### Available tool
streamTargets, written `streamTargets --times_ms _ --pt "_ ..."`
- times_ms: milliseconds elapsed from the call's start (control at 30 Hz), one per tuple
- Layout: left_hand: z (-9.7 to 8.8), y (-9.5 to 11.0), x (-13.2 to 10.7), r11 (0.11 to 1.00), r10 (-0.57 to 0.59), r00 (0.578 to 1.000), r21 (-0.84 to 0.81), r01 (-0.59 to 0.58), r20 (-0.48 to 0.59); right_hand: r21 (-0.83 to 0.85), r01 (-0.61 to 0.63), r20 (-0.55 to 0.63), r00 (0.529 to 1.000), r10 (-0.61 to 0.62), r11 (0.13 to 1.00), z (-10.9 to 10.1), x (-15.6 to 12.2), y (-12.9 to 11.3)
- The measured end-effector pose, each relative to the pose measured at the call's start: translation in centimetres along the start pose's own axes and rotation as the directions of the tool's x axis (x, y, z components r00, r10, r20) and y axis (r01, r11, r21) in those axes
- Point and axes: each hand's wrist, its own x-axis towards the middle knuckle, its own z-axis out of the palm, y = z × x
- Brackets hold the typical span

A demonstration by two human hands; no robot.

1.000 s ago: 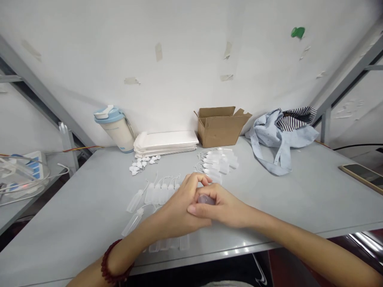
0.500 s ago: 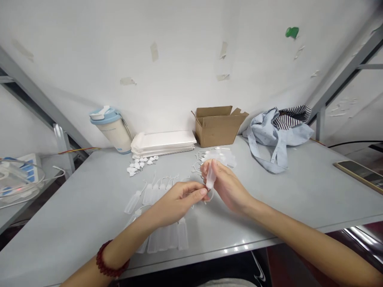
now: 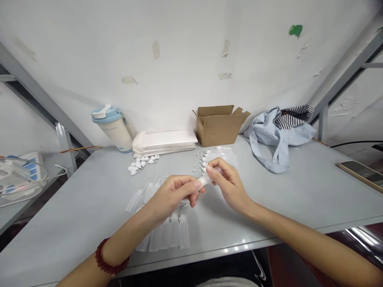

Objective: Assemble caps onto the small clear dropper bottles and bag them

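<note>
My two hands meet over the grey table [image 3: 299, 195] on one small clear plastic bottle [image 3: 206, 180]. My right hand [image 3: 229, 184] pinches the bottle's body between thumb and fingers. At its other end, the fingertips of my left hand [image 3: 173, 194] close on the neck; a red bead bracelet [image 3: 109, 261] circles that wrist. Under my hands lie rows of similar clear bottles [image 3: 169, 235], some with caps on thin tethers [image 3: 140, 195]. Another heap of bottles [image 3: 220, 154] lies just beyond my right hand.
Small white caps [image 3: 140, 163] lie scattered near a stack of white bags [image 3: 164, 141]. A blue-lidded cup [image 3: 112, 127], an open cardboard box [image 3: 220, 124] and a blue cloth bag [image 3: 279, 133] stand along the wall. A phone [image 3: 362, 172] lies far right.
My hands rose from the table where they were clasped together. The right hand picked up a bottle, and it now lies slanted between both hands instead of upright.
</note>
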Motion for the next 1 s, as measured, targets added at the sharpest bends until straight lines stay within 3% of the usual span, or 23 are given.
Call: streamTargets --times_ms 133,367,467,600,867,1000 --pt "-0.2 0.0 0.1 0.996 -0.059 0.997 -0.075 0.055 -0.051 -0.198 0.101 0.025 0.995 -0.097 0.975 0.0 -0.2 0.5" --pt "-0.4 -0.2 0.3 0.992 -0.114 0.993 -0.059 0.113 -0.017 -0.236 0.107 0.064 0.993 -0.095 0.966 -0.1 -0.1 0.9" --pt "-0.3 -0.2 0.3 0.997 -0.074 0.996 0.035 0.076 -0.052 -0.213 0.06 0.071 0.996 -0.046 0.975 -0.1 0.0 1.1" --pt "-0.2 0.0 0.0 0.96 0.016 0.996 0.28 0.008 -0.083 -0.117 -0.055 0.084 0.994 0.065 0.992 -0.1 0.2 1.2" --pt "0.4 0.0 -0.3 0.707 0.279 0.96 0.679 -0.196 -0.013 0.142 -0.29 0.189 0.947 0.262 0.946 0.3 0.5 1.4" --pt "-1.6 0.5 0.1 0.657 0.284 0.959 0.729 -0.19 -0.006 0.135 -0.354 0.201 0.924 0.325 0.925 0.5 0.7 1.4"
